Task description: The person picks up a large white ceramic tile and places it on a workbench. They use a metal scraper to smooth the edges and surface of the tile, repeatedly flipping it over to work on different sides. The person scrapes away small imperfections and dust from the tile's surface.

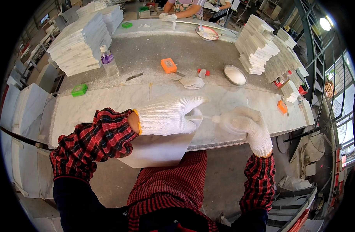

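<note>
My left hand (166, 116), in a white knit glove, grips a pale marble slab (158, 152) at its upper corner, with thumb and fingers on either side of it. The slab tilts over the near edge of the worktable, above my red checked apron (169, 181). My right hand (243, 123), also gloved, is smeared by motion. It seems closed on a thin blurred tool (215, 118) that points left toward the slab's corner; the tool's kind is unclear. Farther in lie a crumpled pale glove (192, 82) and a round dish of white powder or paste (235, 74).
Marble slabs stand stacked at the left (82, 44) and right (257, 46). On the table are a plastic bottle (109, 62), a green box (79, 90), an orange box (169, 65) and a flat dark blade (135, 76). Across the table, a gloved person (183, 9) works near another dish (207, 33).
</note>
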{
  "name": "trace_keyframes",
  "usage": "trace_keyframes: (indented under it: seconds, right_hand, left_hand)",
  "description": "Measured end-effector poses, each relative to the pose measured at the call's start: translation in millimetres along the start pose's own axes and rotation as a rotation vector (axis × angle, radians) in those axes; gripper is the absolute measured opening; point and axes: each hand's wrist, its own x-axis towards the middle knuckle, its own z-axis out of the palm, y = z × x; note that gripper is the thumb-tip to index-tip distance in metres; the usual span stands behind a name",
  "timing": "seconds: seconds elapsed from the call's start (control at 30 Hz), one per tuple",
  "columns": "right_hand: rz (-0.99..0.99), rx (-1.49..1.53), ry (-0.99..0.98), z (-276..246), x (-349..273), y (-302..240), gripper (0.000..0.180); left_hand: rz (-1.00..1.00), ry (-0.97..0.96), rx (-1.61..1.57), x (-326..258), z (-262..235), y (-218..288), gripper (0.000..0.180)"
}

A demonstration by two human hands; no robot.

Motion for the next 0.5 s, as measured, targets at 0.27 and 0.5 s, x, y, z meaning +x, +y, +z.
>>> trace_keyframes:
  seconds: [0.27,0.5]
  right_hand:
    - [0.023,0.137,0.110,-8,2,23,0.038]
    - [0.014,0.489,0.108,5,23,92,0.040]
  left_hand:
    - [-0.024,0.025,-0.045,3,1,4,0.073]
    - [0.224,0.311,0.065,6,16,-18,0.056]
